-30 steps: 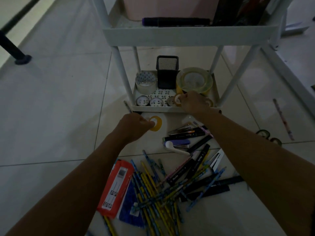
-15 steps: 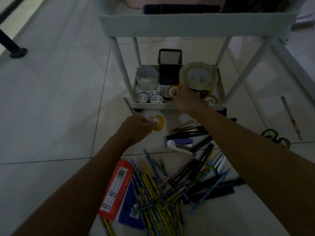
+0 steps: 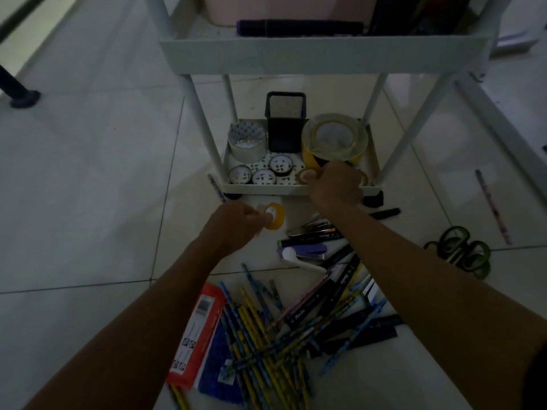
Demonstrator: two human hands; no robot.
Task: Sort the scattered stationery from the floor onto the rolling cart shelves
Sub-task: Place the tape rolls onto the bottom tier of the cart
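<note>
My left hand [image 3: 236,223] pinches a small yellow tape roll [image 3: 275,216] just above the floor, in front of the white rolling cart. My right hand [image 3: 336,184] reaches over the front rim of the cart's bottom shelf [image 3: 373,161] and grips another small tape roll [image 3: 305,175] there. On that shelf stand a large yellow tape roll [image 3: 334,137], a clear tape roll [image 3: 247,142], a black mesh pen cup [image 3: 285,121] and three small patterned tape rolls [image 3: 263,176]. A heap of pencils and pens [image 3: 284,329] lies on the floor between my forearms.
The cart's upper shelf [image 3: 322,54] overhangs the bottom one and carries a dark marker [image 3: 299,27]. Green scissors [image 3: 461,250] and a lone pencil [image 3: 492,214] lie on the tiles to the right. A red packet [image 3: 196,332] lies at the pile's left. A black furniture leg [image 3: 17,90] stands far left.
My right hand has slid right along the bottom shelf with its small tape roll. My left hand keeps its yellow roll almost in place. The view has tilted down.
</note>
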